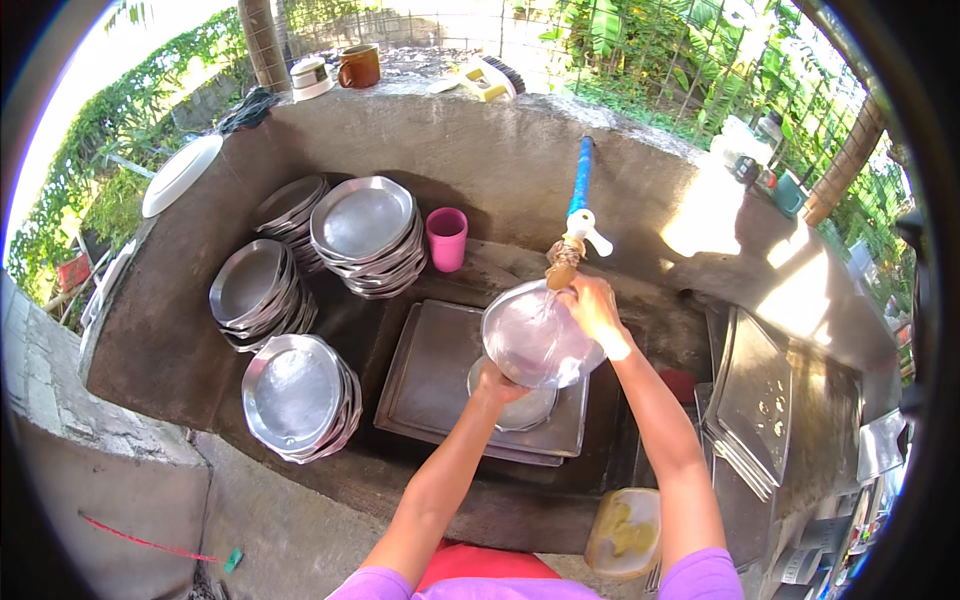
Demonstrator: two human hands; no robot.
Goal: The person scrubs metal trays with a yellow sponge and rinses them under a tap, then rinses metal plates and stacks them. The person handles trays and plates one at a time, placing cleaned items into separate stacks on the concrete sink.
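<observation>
A round metal plate (pixel 536 337) is tilted beneath the tap, and its face is wet with running water. My left hand (pixel 501 384) grips its lower left rim. At its upper right rim is my right hand (pixel 594 306), with fingers over the plate's face. Just above that hand is the tap (pixel 581 225), with a white handle on a blue pipe and a wrapped spout. Below the held plate, another round metal plate (pixel 529 412) rests on stacked rectangular metal trays (pixel 442 375) in the concrete sink (pixel 480 517).
Several stacks of metal plates (pixel 292 394) stand at the left, near a pink plastic cup (pixel 448 244). More rectangular trays (pixel 750 405) lean at the right. A plastic container (pixel 624 529) sits on the front edge. A brown mug (pixel 360 66) and a brush (pixel 495 79) lie along the back wall.
</observation>
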